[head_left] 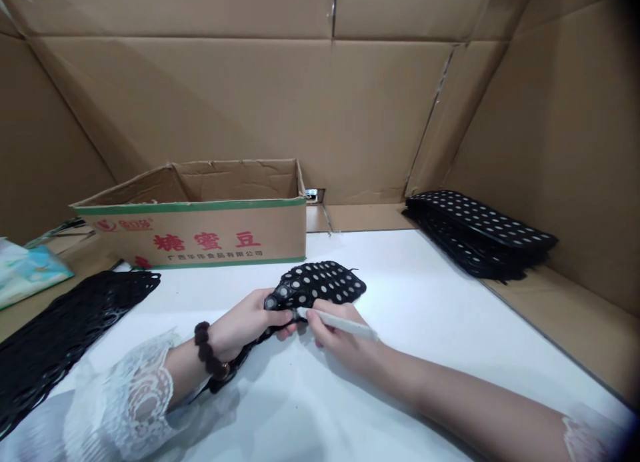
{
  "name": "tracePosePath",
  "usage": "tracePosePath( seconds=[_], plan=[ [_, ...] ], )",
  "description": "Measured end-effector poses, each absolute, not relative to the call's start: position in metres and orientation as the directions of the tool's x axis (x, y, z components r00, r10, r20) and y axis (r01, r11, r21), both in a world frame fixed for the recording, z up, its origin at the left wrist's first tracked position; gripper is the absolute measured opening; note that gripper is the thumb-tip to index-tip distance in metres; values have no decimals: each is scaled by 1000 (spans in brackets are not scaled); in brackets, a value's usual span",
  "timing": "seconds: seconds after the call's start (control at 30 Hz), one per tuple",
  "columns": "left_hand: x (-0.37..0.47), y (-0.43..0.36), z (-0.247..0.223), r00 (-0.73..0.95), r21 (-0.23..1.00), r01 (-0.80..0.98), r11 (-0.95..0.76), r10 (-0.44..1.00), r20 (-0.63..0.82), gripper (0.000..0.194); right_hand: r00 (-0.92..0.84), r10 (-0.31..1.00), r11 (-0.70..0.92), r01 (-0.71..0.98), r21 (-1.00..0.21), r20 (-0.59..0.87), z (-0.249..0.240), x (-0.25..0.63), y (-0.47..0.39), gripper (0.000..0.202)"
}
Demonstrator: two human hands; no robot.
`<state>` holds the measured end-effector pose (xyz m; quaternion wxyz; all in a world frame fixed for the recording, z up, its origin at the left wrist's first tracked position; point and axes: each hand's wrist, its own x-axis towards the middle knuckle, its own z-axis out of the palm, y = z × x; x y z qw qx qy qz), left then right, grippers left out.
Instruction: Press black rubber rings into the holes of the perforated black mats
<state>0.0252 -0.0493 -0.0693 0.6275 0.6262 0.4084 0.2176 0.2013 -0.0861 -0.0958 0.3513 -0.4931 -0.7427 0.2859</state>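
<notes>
A black sheet with rows of pale round discs (325,280) is bent over my left hand (253,322), whose thumb and fingers are closed on its near edge. Part of the sheet hangs below my left wrist. In my right hand (340,335) is a white pen-like tool (347,325), gripped like a pencil. Its tip meets the sheet's edge right beside my left thumb. What exactly the tip touches is too small to make out.
An open cardboard box (200,235) stands at the back left. Black dotted sheets (480,229) are stacked at the right. A pile of black perforated strips (65,335) lies at the left, near a tissue pack (33,272). Cardboard walls (240,102) enclose the white table (415,315).
</notes>
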Motion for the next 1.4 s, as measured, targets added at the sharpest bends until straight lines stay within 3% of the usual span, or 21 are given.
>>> tracePosePath(
  seconds=[0.2,0.43,0.67,0.93,1.17,1.4],
  plan=[
    [27,-52,-70,571,974,146,174,789,-226,15,-215,972,166,314,-935,100,-88,202,-90,32],
    [28,-52,-65,621,970,243,18,766,-169,19,-94,994,67,98,-993,58,-94,203,-81,31],
    [27,-51,-64,611,951,309,2,766,-201,20,-153,984,123,207,-971,92,-91,206,-78,29],
    [29,-53,-67,580,970,229,75,790,-198,20,-193,958,271,357,-894,213,-92,208,-78,32],
    [31,-54,-64,634,980,160,114,749,-191,16,-269,963,26,-14,-1000,29,-100,206,-70,29],
    [27,-52,-67,629,976,175,133,747,-215,17,-293,956,-43,-72,-996,-20,-99,205,-68,29]
  ],
)
